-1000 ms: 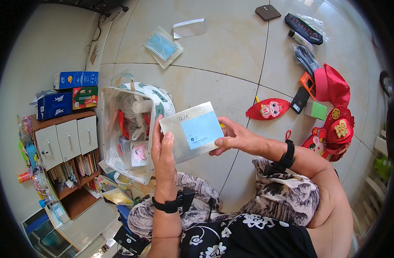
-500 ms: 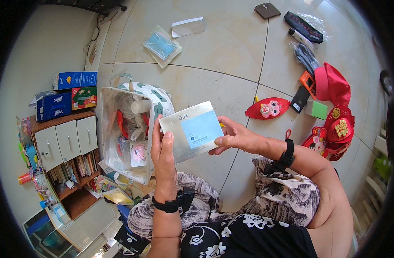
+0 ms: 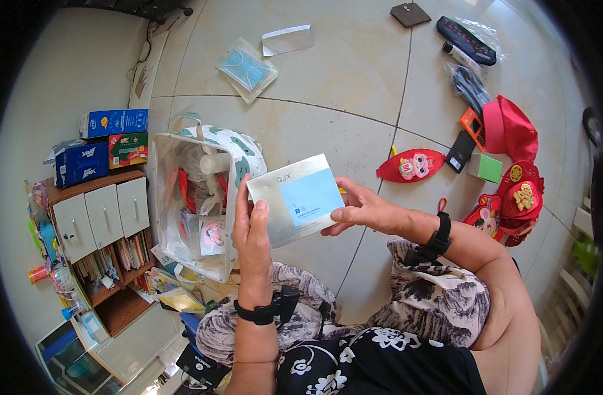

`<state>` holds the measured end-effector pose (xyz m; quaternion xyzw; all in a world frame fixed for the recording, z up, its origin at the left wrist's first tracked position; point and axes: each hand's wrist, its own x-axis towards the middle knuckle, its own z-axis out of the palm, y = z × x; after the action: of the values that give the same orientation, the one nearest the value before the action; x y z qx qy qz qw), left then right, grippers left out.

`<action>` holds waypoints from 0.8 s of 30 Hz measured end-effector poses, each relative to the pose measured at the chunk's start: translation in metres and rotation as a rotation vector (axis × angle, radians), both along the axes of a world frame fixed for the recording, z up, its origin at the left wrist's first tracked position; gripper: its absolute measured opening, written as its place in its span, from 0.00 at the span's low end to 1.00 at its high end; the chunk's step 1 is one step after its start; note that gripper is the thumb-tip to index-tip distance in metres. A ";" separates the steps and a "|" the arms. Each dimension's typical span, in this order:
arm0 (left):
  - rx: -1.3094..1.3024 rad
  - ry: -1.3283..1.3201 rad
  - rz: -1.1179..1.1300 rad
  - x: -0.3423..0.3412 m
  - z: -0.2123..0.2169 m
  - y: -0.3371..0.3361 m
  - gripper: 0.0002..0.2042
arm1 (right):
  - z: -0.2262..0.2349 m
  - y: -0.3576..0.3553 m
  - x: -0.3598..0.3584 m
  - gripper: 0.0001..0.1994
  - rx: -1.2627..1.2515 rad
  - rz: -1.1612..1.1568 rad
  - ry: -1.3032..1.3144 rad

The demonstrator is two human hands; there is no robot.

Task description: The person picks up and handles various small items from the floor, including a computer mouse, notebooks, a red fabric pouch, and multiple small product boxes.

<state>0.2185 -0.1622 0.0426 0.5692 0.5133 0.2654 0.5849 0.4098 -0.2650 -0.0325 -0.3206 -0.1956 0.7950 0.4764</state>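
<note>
Between my two hands is a flat silver box (image 3: 265, 199) with a light blue square on its face, tilted up toward me. My left hand (image 3: 250, 227) grips its left edge, thumb on the front and fingers behind. At the lower right corner my right hand (image 3: 359, 209) pinches it, thumb on the face. A bit of something yellow shows by the right fingers; what it is I cannot make out. Close by on the left, a white storage basket (image 3: 230, 249) with a green-patterned fabric side holds clear plastic bags, a white roll and red items.
Right on the tiled floor lie a red rabbit pouch (image 3: 412, 165), a black phone-like slab (image 3: 459, 152), a green box (image 3: 484, 168), red hats (image 3: 512, 131) and an orange device (image 3: 472, 125). A packet of masks (image 3: 247, 69) lies far ahead. A cabinet (image 3: 97, 217) stands left.
The silver box has shifted very slightly to the right with both hands still on it. Nothing else has visibly moved.
</note>
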 end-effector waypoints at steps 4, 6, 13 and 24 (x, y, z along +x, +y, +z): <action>-0.015 0.020 0.010 0.003 0.001 -0.001 0.30 | 0.000 0.000 0.001 0.37 -0.008 0.003 -0.016; -0.005 0.018 0.002 0.002 -0.002 0.000 0.29 | 0.000 0.000 0.001 0.37 -0.014 0.000 -0.014; -0.011 0.023 -0.002 0.003 -0.004 0.001 0.28 | -0.001 -0.001 0.002 0.37 -0.024 -0.005 -0.016; -0.048 -0.003 0.001 0.005 -0.006 0.002 0.29 | -0.005 -0.001 0.003 0.37 -0.033 -0.021 -0.015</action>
<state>0.2232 -0.1597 0.0364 0.5545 0.5189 0.2541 0.5988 0.4125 -0.2662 -0.0374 -0.3366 -0.1827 0.7907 0.4776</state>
